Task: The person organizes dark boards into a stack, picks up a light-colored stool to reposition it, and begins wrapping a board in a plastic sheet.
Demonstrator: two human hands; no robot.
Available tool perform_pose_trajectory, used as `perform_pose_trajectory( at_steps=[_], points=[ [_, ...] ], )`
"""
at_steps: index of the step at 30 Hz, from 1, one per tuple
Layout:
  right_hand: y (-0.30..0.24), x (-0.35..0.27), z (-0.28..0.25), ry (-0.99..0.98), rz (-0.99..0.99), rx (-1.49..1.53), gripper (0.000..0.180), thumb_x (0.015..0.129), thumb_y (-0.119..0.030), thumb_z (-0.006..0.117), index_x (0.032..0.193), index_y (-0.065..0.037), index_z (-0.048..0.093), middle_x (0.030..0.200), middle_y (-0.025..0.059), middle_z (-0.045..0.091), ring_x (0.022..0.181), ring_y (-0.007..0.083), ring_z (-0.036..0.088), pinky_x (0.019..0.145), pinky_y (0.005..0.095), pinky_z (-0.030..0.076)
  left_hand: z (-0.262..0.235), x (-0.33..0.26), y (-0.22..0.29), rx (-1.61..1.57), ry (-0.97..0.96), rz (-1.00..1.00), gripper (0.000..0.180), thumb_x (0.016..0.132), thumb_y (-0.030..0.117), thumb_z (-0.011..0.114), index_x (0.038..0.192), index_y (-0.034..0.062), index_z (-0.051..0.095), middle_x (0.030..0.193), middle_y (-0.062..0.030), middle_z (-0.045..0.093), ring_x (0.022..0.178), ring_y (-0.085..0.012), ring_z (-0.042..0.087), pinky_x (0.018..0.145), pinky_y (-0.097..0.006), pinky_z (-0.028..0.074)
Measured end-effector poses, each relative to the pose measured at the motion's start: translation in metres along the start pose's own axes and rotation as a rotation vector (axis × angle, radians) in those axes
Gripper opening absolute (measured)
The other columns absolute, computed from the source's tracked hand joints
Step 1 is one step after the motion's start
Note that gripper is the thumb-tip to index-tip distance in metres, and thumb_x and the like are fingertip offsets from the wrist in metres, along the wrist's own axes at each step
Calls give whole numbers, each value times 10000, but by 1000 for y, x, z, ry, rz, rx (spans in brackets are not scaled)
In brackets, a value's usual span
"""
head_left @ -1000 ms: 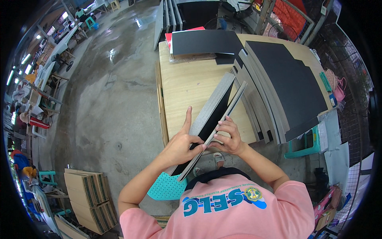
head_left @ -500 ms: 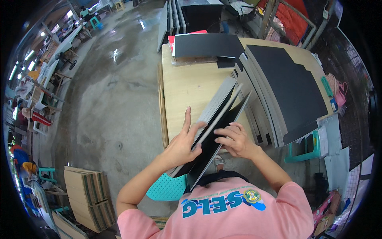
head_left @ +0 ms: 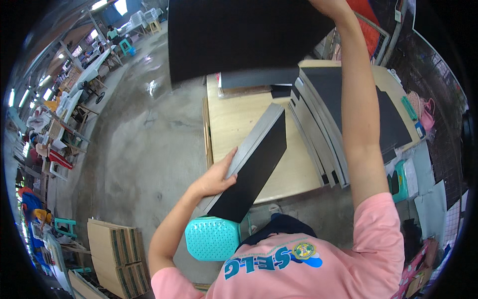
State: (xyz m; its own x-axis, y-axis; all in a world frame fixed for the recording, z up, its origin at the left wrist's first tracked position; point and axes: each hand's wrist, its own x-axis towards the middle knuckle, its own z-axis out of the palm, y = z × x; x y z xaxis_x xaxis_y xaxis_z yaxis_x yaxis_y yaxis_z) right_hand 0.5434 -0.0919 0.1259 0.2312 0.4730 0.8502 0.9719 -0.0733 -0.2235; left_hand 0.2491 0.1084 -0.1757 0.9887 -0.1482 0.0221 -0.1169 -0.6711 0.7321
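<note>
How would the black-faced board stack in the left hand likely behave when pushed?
The board stack is likely stiff: its long edges run straight. Held tilted on edge, it might tip without the left hand. Its layered grey side suggests sheets may slip apart.

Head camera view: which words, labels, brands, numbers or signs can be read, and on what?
Pink shirt: large teal letters, upside down here; wording not copied out.
Same shirt, round emblem: any lettering too small to read.
Black boards in the left hand: no text visible.
Black sheet by the right hand: none visible.
</note>
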Motion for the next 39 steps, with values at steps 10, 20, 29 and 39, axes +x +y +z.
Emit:
perform_pose_trajectory(
  at_steps=[10, 20, 29, 39],
  points=[
    [203, -15, 247, -24, -95, -536, 357, 835, -39, 488, 1190, -52, 517, 1326, 151, 512, 1158, 365, 545, 908, 475, 490, 21, 18, 42, 333, 61, -437, 744, 839, 476, 626, 1279, -57, 348, 955, -294, 616, 825, -440, 628, 682, -480, 521],
    [300, -222, 386, -877, 48, -611, 572, 791, -152, 627, 1317, -45, 429, 1322, 190, 469, 1206, 389, 476, 888, 491, 487, -3, 41, 61, 112, -43, -710, 616, 829, 356, 661, 1245, -31, 422, 1089, -263, 565, 906, -424, 599, 724, -474, 505],
    [343, -50, 350, -487, -42, -593, 128, 802, -84, 520, 884, -72, 618, 886, 166, 634, 875, 347, 628, 748, 461, 515, 11, 42, 56, 199, 51, -583, 535, 848, 333, 636, 1200, -19, 439, 991, -223, 598, 777, -392, 630, 609, -438, 523],
    [172, 1, 263, -1003, -42, -116, 396, 670, -22, 655, 1065, -39, 627, 966, 197, 653, 929, 350, 635, 807, 435, 516, 20, 31, 62, 229, 52, -540, 541, 865, 369, 627, 1183, -29, 445, 944, -201, 613, 761, -359, 645, 597, -406, 532]
  ],
)
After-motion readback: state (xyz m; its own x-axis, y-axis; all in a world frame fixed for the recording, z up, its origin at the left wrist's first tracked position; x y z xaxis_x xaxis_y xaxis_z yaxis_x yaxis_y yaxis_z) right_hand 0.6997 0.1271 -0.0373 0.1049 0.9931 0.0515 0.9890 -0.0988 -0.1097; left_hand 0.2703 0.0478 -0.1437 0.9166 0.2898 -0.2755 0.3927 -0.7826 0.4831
